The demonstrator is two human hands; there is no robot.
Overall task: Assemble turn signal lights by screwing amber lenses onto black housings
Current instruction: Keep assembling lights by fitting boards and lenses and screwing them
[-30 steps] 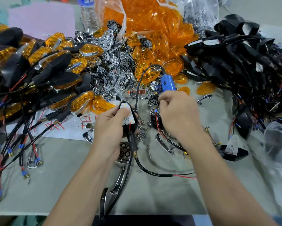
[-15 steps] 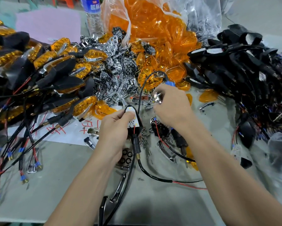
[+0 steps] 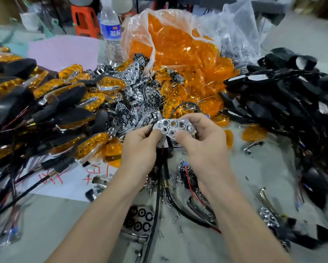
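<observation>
Chrome honeycomb reflector plate (image 3: 175, 126) sits pinched by the right hand (image 3: 203, 147), over the black wired housing (image 3: 162, 168) gripped in the left hand (image 3: 140, 147), above the grey surface (image 3: 235, 186). Seated crooked, it would likely keep the amber lenses (image 3: 178, 54) from closing.

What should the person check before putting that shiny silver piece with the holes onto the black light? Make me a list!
1. Grip on the shiny chrome honeycomb reflector plate: ok. The right hand pinches one end and the left hand touches the other.
2. Hold on the black plastic housing with its wired stem: ok. The left hand holds it beneath the plate.
3. Plate lined up with the housing: cannot tell, the hands hide it.
4. Clear amber plastic lenses nearby: ok, there is a bagful behind the hands.
5. Small silver screws nearby: ok, they are scattered on the grey table.
</observation>
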